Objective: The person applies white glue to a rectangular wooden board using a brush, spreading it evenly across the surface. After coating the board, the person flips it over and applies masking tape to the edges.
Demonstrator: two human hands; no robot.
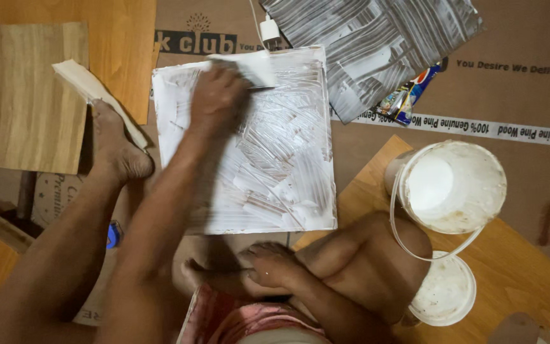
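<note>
1. We find the left hand (pixel 219 95) clenched on a flat white scraper (pixel 244 67), pressing it on the far edge of the square board (pixel 256 172).
2. The board lies flat on the cardboard sheet (pixel 517 95) that covers the floor, about at its middle. Its whole face is coated in white paste, streaked with scraper marks.
3. The right hand (pixel 274 264) rests on the person's folded leg, just past the near edge of the board. Its fingers are loosely bent and grip no tool.
4. A bare foot (pixel 119 150) stands by the left edge of the board, on a paste-smeared white strip (pixel 87 83).
5. A round white bucket (pixel 451 186) holding white paste stands to the right of the board, partly on a wooden panel (pixel 517 267). Its wire handle hangs down on the near side.
6. The bucket's lid (pixel 444 292) lies just on the near side of it, touching the folded knee.
7. A second coated sheet (pixel 377 44), grey with streaks, lies at the far edge of the cardboard, its corner beside the board.
8. A white charger plug (pixel 270 29) sits by the board's far edge.
9. A crumpled foil wrapper (pixel 408 95) lies under the grey sheet's near corner.
10. A wood-grain sheet (pixel 27 95) lies at the far left, well apart from the bucket.
</note>
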